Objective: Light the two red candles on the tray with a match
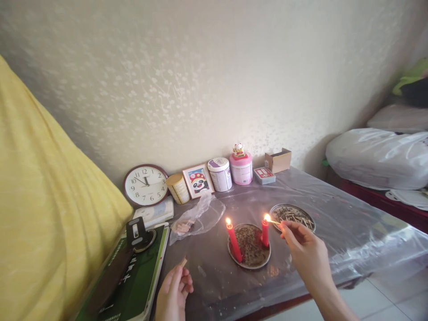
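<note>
My right hand [306,252] pinches a thin matchstick [274,221], its far tip at the flame on top of the right red candle [265,234]. The left red candle [235,245] burns too and leans to the left. Both candles stand on a round metal plate [253,268] with dark residue and red wax on it. At the bottom, my left hand [175,290] is closed around a small tan thing [183,262]; only its end shows above the fingers. Behind my right hand lies a second round plate [283,206] with used matchsticks.
Along the wall stand a clock [146,185], a yellow tin [178,188], a panda picture [198,180], two tubs [220,174] and a cardboard box [278,161]. Crumpled clear plastic [203,218] lies left of the candles. A green book [133,276] and yellow curtain [50,200] are at left.
</note>
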The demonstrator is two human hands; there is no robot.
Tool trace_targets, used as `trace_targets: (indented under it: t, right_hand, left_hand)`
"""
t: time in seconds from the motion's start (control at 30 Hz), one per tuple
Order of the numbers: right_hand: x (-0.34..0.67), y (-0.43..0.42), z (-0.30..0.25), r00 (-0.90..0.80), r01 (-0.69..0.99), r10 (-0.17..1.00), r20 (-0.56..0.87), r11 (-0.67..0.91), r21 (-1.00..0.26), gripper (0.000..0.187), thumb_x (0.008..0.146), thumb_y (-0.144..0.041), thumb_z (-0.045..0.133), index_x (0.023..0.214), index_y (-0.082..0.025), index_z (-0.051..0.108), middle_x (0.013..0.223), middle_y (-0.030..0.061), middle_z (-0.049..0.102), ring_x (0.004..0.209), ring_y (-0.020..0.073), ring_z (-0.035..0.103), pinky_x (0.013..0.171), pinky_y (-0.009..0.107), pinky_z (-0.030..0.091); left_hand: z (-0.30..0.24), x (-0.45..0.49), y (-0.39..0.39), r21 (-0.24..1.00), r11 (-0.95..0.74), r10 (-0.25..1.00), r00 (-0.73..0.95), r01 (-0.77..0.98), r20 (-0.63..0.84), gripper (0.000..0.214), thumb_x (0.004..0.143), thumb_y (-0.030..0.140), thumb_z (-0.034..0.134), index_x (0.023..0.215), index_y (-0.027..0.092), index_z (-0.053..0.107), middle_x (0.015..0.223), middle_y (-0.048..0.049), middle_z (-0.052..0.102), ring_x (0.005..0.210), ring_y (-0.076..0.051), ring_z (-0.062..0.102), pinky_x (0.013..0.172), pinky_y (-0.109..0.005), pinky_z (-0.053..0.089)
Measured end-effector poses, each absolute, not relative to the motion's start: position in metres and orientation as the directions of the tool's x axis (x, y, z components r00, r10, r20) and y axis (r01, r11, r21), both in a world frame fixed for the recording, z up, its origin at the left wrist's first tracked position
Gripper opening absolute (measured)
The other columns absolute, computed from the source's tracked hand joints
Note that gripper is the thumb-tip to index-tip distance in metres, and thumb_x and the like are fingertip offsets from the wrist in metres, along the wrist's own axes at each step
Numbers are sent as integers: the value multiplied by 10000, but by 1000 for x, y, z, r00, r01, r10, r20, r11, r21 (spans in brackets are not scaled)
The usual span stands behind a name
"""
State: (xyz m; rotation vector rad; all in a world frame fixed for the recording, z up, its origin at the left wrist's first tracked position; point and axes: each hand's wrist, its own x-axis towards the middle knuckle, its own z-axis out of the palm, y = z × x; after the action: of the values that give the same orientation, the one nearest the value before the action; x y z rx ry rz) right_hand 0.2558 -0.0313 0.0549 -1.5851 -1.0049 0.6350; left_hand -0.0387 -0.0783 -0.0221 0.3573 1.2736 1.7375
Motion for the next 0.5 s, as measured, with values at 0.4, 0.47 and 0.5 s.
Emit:
trace_targets:
  t: [0.4, 0.47, 0.5]
  right_hand:
    - [254, -39, 61, 480, 238, 869, 117, -1, -971, 374, 692, -512, 597, 860, -190, 688, 679, 27, 667, 600, 173, 577, 515, 244, 388]
    - [255, -39, 62, 486, 209, 867, 115, 13, -978, 345, 697, -493, 616, 842, -188, 684, 662, 18, 648, 614, 170, 576, 538, 244, 405]
    - [257, -38, 63, 488, 173, 866, 107, 24, -985, 330, 691, -480, 638, 829, -184, 682, 649, 14, 634, 622, 167, 573, 550, 244, 416]
  left_hand:
    - [-21, -38, -81, 864, -44, 801, -534, -501, -269, 499, 446, 474, 868, 791, 150, 711, 648, -26, 626, 561, -148, 550, 461, -261, 450]
    - [-22, -39, -80, 864, -44, 803, -532, -502, -268, 519, 438, 481, 871, 802, 147, 714, 645, -27, 629, 563, -151, 553, 458, -261, 453]
    - [-23, -39, -80, 864, -43, 804, -530, -502, -268, 525, 436, 483, 872, 808, 147, 714, 643, -26, 630, 564, -153, 554, 457, -261, 453]
